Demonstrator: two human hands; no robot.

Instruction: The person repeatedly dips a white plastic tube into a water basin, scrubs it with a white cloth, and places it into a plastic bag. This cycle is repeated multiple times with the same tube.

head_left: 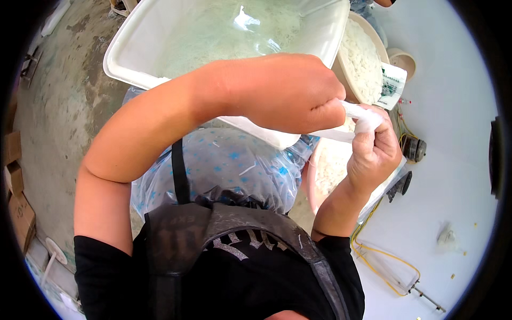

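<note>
My left arm reaches across to the right, and my left hand (pixel 298 94) is closed in a fist over the near right part of a white tub (pixel 126 74). A limp white strip (pixel 352 109) runs from this fist to my right hand (pixel 376 142), which grips its other end with bent fingers. Another white length (pixel 334 135) stretches below, between the two hands; whether it is the same strip, I cannot tell. Cloudy, pale green water (pixel 224 38) with thin foam stands in the tub. My left fingertips are hidden.
Right of the tub is a beige basin (pixel 348 82) heaped with white pieces, beside a printed packet (pixel 392 86). A pink basin (pixel 314 188) of pale pieces sits below my right hand. Yellow cable (pixel 392 260) runs along the white wall. Cardboard boxes (pixel 22 218) stand far left. Part of another person (pixel 384 3) shows at the top.
</note>
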